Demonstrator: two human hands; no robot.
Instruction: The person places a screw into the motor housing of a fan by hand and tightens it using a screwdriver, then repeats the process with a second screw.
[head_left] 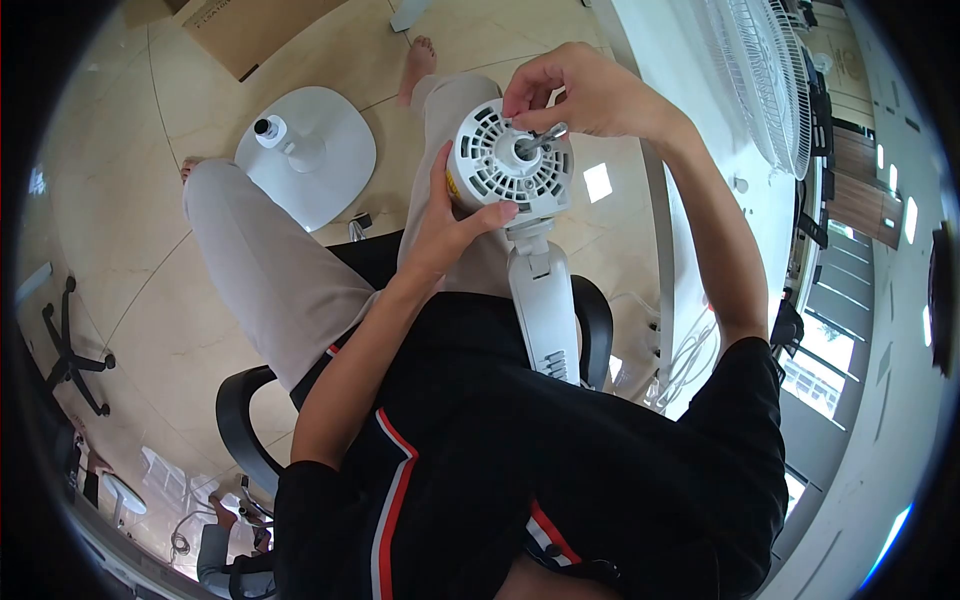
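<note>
A white fan motor housing with a slotted round face lies over my lap, its metal shaft sticking out of the centre. Below it the white fan body with a row of buttons reaches to my waist. My left hand is wrapped round the housing's side, thumb on the lower rim. At the upper rim, my right hand has its fingers bent together beside the shaft; what they pinch, if anything, is too small to tell.
A white round base with a short post stands on the floor between my feet. At the top left is a cardboard box. The white table at right bears a wire fan grille. Chair armrests flank me; another person sits at lower left.
</note>
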